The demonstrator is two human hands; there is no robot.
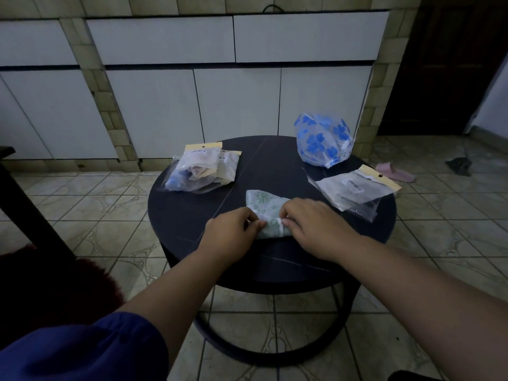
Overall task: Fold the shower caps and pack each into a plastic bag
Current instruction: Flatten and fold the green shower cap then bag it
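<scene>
Bags come first on the far left part of the round dark bench [192, 215]: a small heap of packed plastic bags [204, 169], clear with yellowish header cards. I count two cards, so at least two bags, though the heap overlaps and I cannot tell the exact number. Something blue shows inside the lowest one.

Next, at the near edge of the bench, my left hand [233, 229] has its fingers curled onto the left end of the green-patterned shower cap [268, 213], pinching the fabric. The cap is partly folded into a narrow strip that runs from the near edge toward the bench's middle, its far end lying flat and uncovered. My right hand [310, 224] pinches the same cap from the right side, fingertips nearly meeting those of the left, so the two hands are close together and both clamped on the one cap.

Right of my hands, near the right edge, lies a flat stack of empty plastic bags [354, 191] with one yellowish card showing; how many lie in it I cannot tell. Beyond it, at the far right edge, one blue-flowered shower cap [323, 140] stands puffed up and unfolded.

That makes two loose caps in all.
</scene>
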